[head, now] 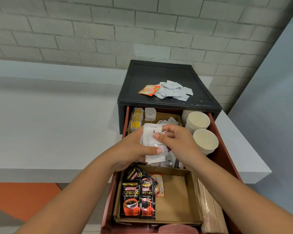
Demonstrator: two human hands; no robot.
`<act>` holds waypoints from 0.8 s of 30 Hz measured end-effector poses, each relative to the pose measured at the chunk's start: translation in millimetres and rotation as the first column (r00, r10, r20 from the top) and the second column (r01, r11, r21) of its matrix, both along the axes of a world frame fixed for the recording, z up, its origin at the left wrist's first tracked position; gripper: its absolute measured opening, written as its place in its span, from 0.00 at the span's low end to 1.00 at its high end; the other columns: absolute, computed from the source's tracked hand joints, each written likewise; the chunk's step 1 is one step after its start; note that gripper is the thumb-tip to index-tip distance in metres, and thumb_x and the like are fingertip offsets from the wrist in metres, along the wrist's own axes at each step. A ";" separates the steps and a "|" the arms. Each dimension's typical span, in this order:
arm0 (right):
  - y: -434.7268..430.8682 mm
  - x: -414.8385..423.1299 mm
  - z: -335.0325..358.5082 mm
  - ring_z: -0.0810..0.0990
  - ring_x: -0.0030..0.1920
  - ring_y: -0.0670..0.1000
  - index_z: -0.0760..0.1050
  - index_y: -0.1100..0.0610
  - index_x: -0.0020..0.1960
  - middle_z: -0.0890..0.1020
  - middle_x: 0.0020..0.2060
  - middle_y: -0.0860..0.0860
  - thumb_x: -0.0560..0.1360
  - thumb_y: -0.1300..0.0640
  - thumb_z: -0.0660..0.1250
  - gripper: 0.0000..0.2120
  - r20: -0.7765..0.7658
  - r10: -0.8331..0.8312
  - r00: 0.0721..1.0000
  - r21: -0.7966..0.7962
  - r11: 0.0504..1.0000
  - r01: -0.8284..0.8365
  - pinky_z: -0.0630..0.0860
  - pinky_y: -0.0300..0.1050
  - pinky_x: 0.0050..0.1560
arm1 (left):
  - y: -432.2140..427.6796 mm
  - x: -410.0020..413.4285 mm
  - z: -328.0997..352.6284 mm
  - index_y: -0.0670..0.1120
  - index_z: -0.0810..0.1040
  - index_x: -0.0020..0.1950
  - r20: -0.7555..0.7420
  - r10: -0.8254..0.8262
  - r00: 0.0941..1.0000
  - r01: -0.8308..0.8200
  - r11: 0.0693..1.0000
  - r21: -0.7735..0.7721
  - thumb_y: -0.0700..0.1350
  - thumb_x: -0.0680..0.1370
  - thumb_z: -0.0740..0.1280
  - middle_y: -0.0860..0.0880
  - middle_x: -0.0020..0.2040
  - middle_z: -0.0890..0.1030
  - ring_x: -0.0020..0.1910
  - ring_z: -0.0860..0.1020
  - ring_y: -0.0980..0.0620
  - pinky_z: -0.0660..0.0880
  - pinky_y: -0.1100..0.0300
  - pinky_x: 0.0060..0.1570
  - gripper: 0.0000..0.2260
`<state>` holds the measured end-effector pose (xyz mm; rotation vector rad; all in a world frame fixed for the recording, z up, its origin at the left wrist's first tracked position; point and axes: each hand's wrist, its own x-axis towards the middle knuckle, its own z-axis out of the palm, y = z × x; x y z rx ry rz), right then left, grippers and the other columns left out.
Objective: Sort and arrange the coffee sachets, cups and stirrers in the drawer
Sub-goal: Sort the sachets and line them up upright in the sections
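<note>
Kopiko Supremo coffee sachets (137,200) lie in the front compartment of the open red drawer (226,159), with wooden stirrers (209,210) along its right side. Over its middle, the left hand (134,149) and right hand (176,141) both pinch a stack of white sachets (151,141). Paper cups (205,141) nest at its rear right.

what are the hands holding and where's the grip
A stack of white sachets: the left hand has its grip on the lower left side, the right hand pinches the right edge.
</note>
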<state>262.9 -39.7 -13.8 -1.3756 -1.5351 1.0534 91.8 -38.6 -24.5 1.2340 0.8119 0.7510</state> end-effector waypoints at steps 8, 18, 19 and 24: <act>8.7 11.8 16.4 0.79 0.50 0.44 0.80 0.49 0.57 0.82 0.48 0.42 0.81 0.55 0.62 0.09 0.214 0.091 0.973 0.128 0.984 -0.120 0.77 0.42 0.52 | 10.5 0.6 3.2 0.55 0.71 0.68 0.028 0.050 0.998 -0.048 0.996 -0.071 0.33 0.75 0.71 0.45 0.60 0.82 0.57 0.82 0.45 0.82 0.47 0.51 0.27; 61.6 50.1 52.5 0.74 0.40 0.40 0.73 0.45 0.44 0.78 0.44 0.43 0.81 0.60 0.60 0.12 0.259 -0.192 0.947 0.333 0.938 0.099 0.70 0.30 0.36 | 26.4 8.7 2.3 0.54 0.72 0.67 0.049 0.215 0.975 -0.206 0.967 -0.148 0.33 0.77 0.68 0.47 0.62 0.80 0.55 0.83 0.47 0.81 0.56 0.44 0.23; 78.1 55.1 56.2 0.75 0.44 0.42 0.76 0.46 0.44 0.79 0.50 0.45 0.82 0.62 0.59 0.14 0.253 -0.205 0.945 0.309 0.943 0.122 0.71 0.34 0.41 | 28.4 10.4 3.1 0.54 0.71 0.67 0.043 0.226 0.973 -0.217 0.964 -0.155 0.33 0.77 0.68 0.47 0.63 0.80 0.55 0.82 0.46 0.81 0.56 0.43 0.23; 161.5 64.0 63.6 0.73 0.53 0.49 0.80 0.53 0.47 0.77 0.61 0.52 0.80 0.69 0.53 0.20 0.198 -0.343 0.918 0.195 0.932 0.307 0.70 0.37 0.40 | 34.4 21.3 7.3 0.54 0.74 0.63 0.059 0.243 0.968 -0.226 0.950 -0.216 0.29 0.79 0.62 0.48 0.61 0.81 0.55 0.83 0.47 0.82 0.54 0.45 0.22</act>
